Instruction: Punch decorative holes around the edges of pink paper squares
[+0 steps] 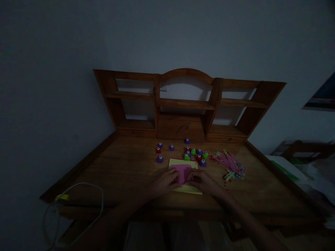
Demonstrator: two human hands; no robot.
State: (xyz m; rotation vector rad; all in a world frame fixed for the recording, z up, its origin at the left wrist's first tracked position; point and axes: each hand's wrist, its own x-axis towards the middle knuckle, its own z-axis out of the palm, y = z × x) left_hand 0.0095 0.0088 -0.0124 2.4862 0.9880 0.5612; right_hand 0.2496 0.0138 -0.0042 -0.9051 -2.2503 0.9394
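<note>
A small pink sheet (184, 170), perhaps paper or foam, lies over a larger yellow sheet (187, 189) near the front of the wooden desk. My left hand (165, 181) has its fingers bent and closed on the pink sheet's left edge. At the opposite edge, my right hand (203, 180) pinches the lower right part of the same sheet. Both hands rest low over the yellow sheet. Dim light hides the exact fingertip contact. Just behind the sheets stand several small one-eyed figures in green (186, 157), purple (203, 163) and red (199, 158).
Pink sticks (230, 162) lie heaped on the right with small red and light-coloured bits around them. A wooden shelf unit (183, 126) rises at the desk's back. A pale cable (101, 198) loops over the front left edge. More one-eyed figures (159, 159) stand left of centre.
</note>
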